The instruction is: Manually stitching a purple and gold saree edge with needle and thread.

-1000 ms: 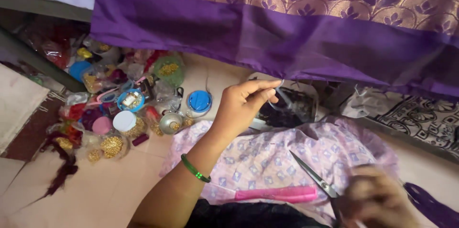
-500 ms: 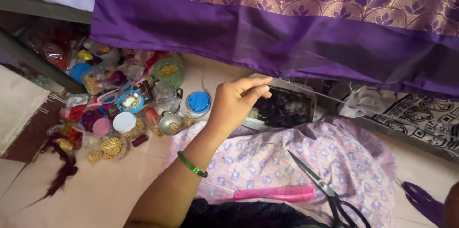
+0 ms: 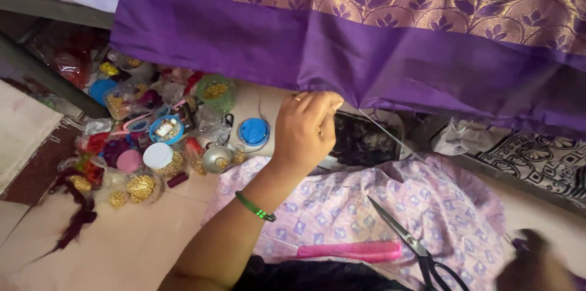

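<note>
Pinching purple fabric (image 3: 317, 47) hem, left hand (image 3: 305, 129) closed, right hand (image 3: 534, 263) blurred, grip unclear.

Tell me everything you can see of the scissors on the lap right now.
The scissors lie flat on the pale purple patterned cloth, untouched by either hand. The silvery metal blades are closed, tapering to a point aimed up and left. The black handle loops sit at the lower right, partly cut off by the picture's bottom edge. A pink comb lies just left of them, its end close to the blades; whether they touch is unclear.
</note>
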